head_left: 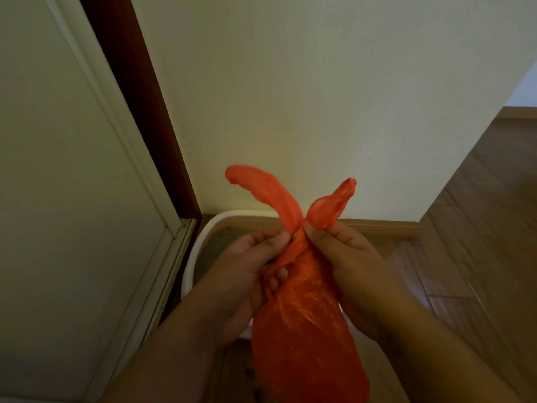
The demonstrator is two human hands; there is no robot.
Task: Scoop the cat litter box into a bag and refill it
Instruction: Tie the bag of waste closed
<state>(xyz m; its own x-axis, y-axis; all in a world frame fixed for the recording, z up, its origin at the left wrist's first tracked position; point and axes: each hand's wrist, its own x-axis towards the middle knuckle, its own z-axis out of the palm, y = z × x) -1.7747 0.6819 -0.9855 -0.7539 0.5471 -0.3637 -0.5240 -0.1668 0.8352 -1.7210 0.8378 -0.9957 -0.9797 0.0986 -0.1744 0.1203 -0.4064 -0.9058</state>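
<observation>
Knotting orange bag [302, 324] at frame centre, above litter box [194, 257] | left hand [247, 271] and right hand [345, 263] pinch its 2 crossed ears at the neck | thin, soft, slippery film, bottom-heavy; hold near the knot

We see a dim, warm, yellowish view. The wall [290, 97] is brightest near its middle and fades toward the corners. Our forearms sit in shadow at the bottom. The bag [302, 330] tips look motion-blurred. Wide-angle distortion bends the door [58, 170] edges.
</observation>
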